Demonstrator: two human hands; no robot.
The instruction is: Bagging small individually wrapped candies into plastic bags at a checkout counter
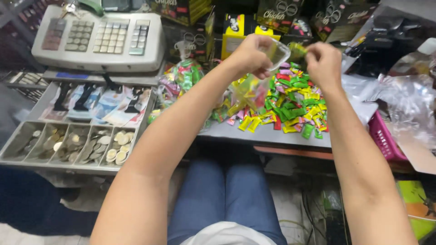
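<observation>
My left hand (250,56) grips the mouth of a clear plastic bag (254,88) that hangs down with several coloured candies inside. My right hand (323,61) pinches a green wrapped candy (297,49) right at the bag's opening. Below both hands a heap of small wrapped candies (290,106), green, yellow, red and pink, lies on the grey counter (236,131).
A cash register (97,38) stands at the left with its drawer (72,138) open, showing coins and banknotes. A filled candy bag (184,77) sits beside it. Dark cartons line the back. A pink basket (383,138) and crumpled plastic lie at the right.
</observation>
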